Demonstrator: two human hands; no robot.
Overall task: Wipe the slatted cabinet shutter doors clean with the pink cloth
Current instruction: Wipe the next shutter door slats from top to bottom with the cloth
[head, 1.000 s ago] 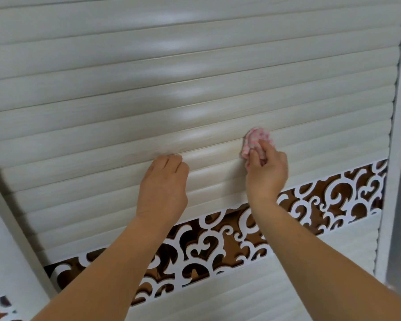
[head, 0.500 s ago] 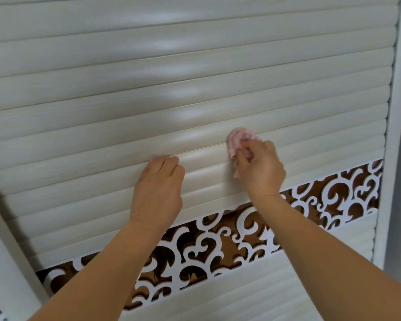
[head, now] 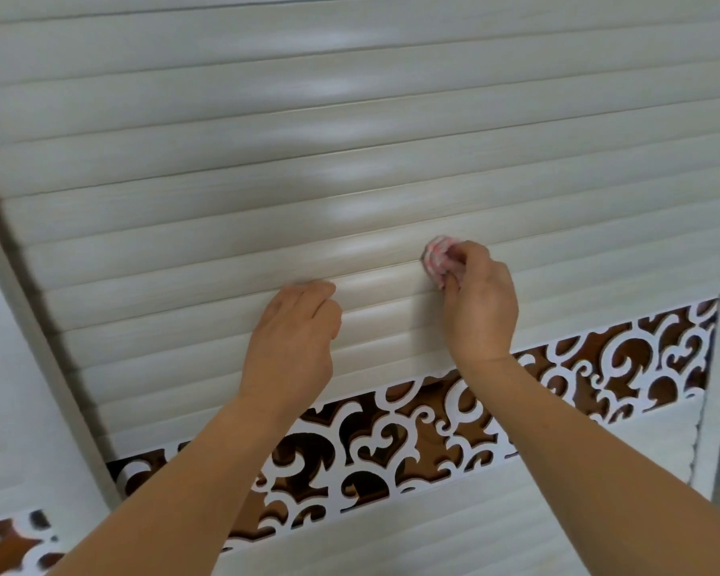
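the right hand point(head: 476, 303) pinches the bunched pink cloth point(head: 440, 259) against a slat of the pale slatted shutter door point(head: 233, 168). the left hand point(head: 294, 338) lies on the slats just left of it, fingers relaxed, holding nothing. a brown-and-white scrollwork band point(head: 599, 367) runs below both hands.

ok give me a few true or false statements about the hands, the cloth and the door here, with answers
1. The right hand grips the bunched pink cloth against the slats. True.
2. The left hand holds a spray bottle. False: it holds nothing and rests on the shutter door.
3. The cloth sits below the scrollwork band. False: it is above the band.
4. Both hands are above the scrollwork band. True.
5. The slats run vertically. False: they run across the door.
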